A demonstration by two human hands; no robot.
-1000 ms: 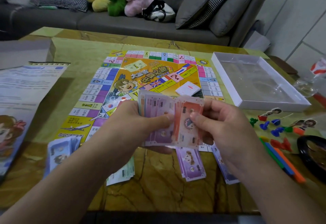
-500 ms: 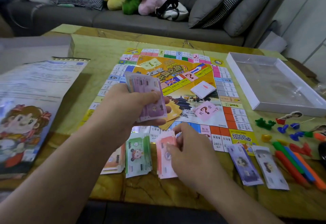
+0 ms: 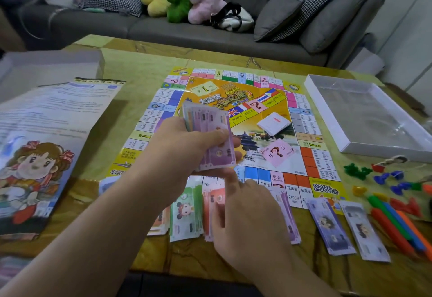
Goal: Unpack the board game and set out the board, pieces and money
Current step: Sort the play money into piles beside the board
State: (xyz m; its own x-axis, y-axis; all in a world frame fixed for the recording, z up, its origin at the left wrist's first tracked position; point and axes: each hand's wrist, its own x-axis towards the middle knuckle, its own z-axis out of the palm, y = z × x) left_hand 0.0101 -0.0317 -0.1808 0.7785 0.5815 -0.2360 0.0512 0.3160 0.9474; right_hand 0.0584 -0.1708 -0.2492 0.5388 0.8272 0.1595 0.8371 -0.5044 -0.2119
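The game board (image 3: 275, 100) lies flat in the middle of the table. My left hand (image 3: 187, 147) holds a fanned stack of play money (image 3: 210, 137) above the board's near edge, purple notes on top. My right hand (image 3: 247, 217) hovers just below it, index finger raised toward the stack, over the red pile (image 3: 210, 212). Sorted piles lie along the near edge: orange (image 3: 161, 221), green (image 3: 187, 212), purple (image 3: 289, 221) and two bluish piles (image 3: 329, 226) (image 3: 364, 233). Coloured pieces (image 3: 388, 179) sit at the right.
A white box tray (image 3: 327, 114) stands right of the board. The printed rule sheet (image 3: 53, 133) and box lid (image 3: 46, 67) lie on the left. White (image 3: 273, 122) and pink (image 3: 278, 152) card decks rest on the board. Coloured sticks (image 3: 397, 224) lie at right. A sofa stands behind.
A second ago both hands held the fanned money. My right hand put a red note on the red pile, and now its index finger lifts toward the stack in my left hand.
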